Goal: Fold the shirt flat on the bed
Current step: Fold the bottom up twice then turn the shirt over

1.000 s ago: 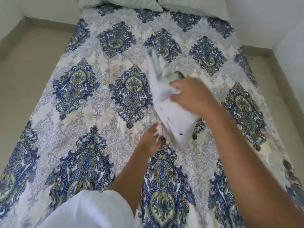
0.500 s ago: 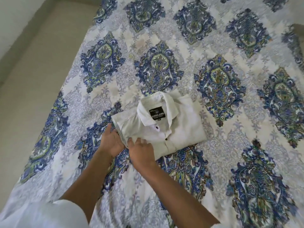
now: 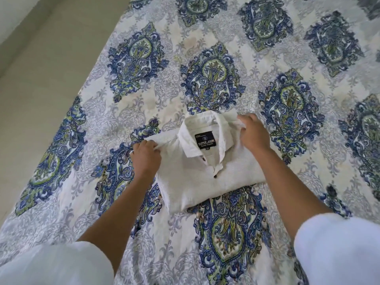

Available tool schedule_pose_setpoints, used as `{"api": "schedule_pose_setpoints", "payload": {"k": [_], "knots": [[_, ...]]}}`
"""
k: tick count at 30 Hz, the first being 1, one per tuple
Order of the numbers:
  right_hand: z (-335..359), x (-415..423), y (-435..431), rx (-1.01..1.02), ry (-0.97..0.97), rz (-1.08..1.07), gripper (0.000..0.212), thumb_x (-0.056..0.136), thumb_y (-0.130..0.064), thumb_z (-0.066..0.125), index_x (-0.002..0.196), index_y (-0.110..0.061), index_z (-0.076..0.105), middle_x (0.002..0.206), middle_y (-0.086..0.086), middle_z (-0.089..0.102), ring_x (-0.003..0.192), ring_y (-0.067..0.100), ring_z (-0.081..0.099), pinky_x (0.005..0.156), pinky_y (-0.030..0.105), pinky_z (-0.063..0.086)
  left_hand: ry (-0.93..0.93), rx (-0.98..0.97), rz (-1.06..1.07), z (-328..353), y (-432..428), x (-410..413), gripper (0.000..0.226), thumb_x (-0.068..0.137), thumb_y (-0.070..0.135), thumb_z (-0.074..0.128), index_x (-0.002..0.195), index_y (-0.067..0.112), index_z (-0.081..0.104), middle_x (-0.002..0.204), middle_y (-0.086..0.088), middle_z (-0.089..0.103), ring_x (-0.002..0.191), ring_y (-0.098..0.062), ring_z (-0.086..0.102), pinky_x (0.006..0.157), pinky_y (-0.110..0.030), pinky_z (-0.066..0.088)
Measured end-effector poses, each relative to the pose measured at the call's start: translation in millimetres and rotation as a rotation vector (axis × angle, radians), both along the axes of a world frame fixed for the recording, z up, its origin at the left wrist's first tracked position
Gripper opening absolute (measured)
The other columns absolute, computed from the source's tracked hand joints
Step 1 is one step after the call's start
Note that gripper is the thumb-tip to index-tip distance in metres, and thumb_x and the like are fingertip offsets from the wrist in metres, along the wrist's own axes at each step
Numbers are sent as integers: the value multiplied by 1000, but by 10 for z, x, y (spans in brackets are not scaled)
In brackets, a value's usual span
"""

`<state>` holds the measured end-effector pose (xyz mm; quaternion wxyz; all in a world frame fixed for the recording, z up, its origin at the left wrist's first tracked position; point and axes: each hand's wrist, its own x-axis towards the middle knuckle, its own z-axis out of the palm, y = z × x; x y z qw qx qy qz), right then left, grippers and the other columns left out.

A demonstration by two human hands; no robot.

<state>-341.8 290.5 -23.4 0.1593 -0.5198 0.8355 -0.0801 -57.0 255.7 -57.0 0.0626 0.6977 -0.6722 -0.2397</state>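
The bed (image 3: 287, 48) fills nearly the whole view, covered in a smooth printed cloth: pale grey scrollwork on white, with rows of large pointed blue-and-green medallions. A plain beige floor (image 3: 41, 68) runs along its edge from 9 to 11 o'clock. Two loose white sleeves, soft and unpatterned, come in at the bottom, the left sleeve (image 3: 55, 264) at 7 o'clock and the right sleeve (image 3: 337, 249) at 4 o'clock, with bare forearms reaching up from them. The shirt (image 3: 195, 182) lies on the bed at the middle of the view, a little toward 5 o'clock; it is off-white with a fine woven grain, folded into a compact, roughly rectangular packet set slightly askew, front side up. The left hand (image 3: 145, 159) is at the packet's 9 o'clock edge, fingers curled and pinching a fold of the cloth there. The right hand (image 3: 254, 134) is at the packet's 1 o'clock corner, fingers bent and gripping the bunched cloth beside the collar. The collar (image 3: 185, 138) lies open in a stiff band at the packet's 12 o'clock end. Inside it sits a small black rectangular label (image 3: 205, 139) with white lettering. Two tiny dark round buttons (image 3: 215, 176) show on the placket below it, toward 6 o'clock.
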Motion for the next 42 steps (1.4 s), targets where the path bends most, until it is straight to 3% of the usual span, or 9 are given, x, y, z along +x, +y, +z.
{"api": "schedule_pose_setpoints", "payload": {"k": [4, 11, 16, 20, 24, 28, 34, 38, 42], "knots": [[-113, -168, -132, 81, 52, -25, 48, 89, -1, 49, 133, -19, 48, 131, 7, 48, 110, 27, 53, 70, 29, 40, 250, 23, 164, -24, -50, 161, 13, 88, 10, 58, 91, 0, 66, 89, -16, 64, 89, -33, 56, 72, -38, 42], [-173, -237, -210, 54, -143, -199, 34, 83, -29, 67, 110, -11, 57, 109, 8, 61, 97, 28, 57, 70, 30, 39, 434, 191, 309, 28, -36, 214, 18, 89, 25, 61, 95, 8, 58, 74, -1, 55, 62, -16, 49, 54, -29, 38], [-179, -275, -259, 60, -393, -458, 47, 76, -22, 76, 113, -4, 53, 117, 11, 59, 96, 25, 56, 82, 34, 44, 584, 445, 399, 23, -133, 244, 15, 81, 5, 66, 95, 5, 59, 85, -10, 59, 81, -26, 56, 74, -36, 46], [-120, -328, -277, 116, -633, -639, 61, 71, -14, 80, 122, 5, 52, 124, 19, 58, 109, 32, 57, 97, 41, 46, 692, 586, 361, 30, -136, 270, 19, 76, -2, 68, 88, 7, 58, 84, -10, 61, 76, -24, 57, 64, -32, 49], [-63, -392, -303, 84, -733, -566, 21, 73, -6, 75, 91, -11, 64, 96, 10, 66, 91, 24, 60, 88, 39, 49, 858, 479, 368, 44, -96, 279, 21, 76, -9, 63, 79, 12, 58, 74, -2, 66, 71, -17, 62, 69, -28, 51], [19, -322, -319, -93, -906, -489, 18, 76, -2, 70, 74, -17, 61, 76, 0, 61, 67, 13, 54, 67, 25, 47, 1035, 383, 424, 61, -99, 337, 22, 79, -9, 60, 85, 12, 57, 67, 10, 68, 65, -6, 63, 61, -20, 50], [-238, -234, -421, -101, -747, -527, 20, 79, -2, 69, 69, -18, 61, 74, -1, 60, 79, 17, 55, 77, 30, 50, 915, 371, 458, -62, -257, 330, 13, 83, -3, 61, 84, 9, 55, 81, -3, 61, 76, -19, 58, 61, -26, 49], [-325, -172, -427, -160, -569, -557, 12, 81, -8, 69, 91, -4, 68, 82, 2, 61, 77, 15, 53, 73, 27, 46, 932, 292, 514, -45, -236, 262, 21, 84, -5, 59, 75, 14, 55, 76, -2, 59, 70, -16, 54, 64, -30, 47], [-317, -36, -383, -212, -396, -528, 16, 89, -14, 59, 103, -6, 63, 100, 6, 64, 87, 17, 55, 70, 23, 44, 809, 111, 520, -53, -205, 182, 16, 86, 6, 59, 100, 14, 57, 89, -1, 59, 84, -21, 53, 78, -40, 47]]}}
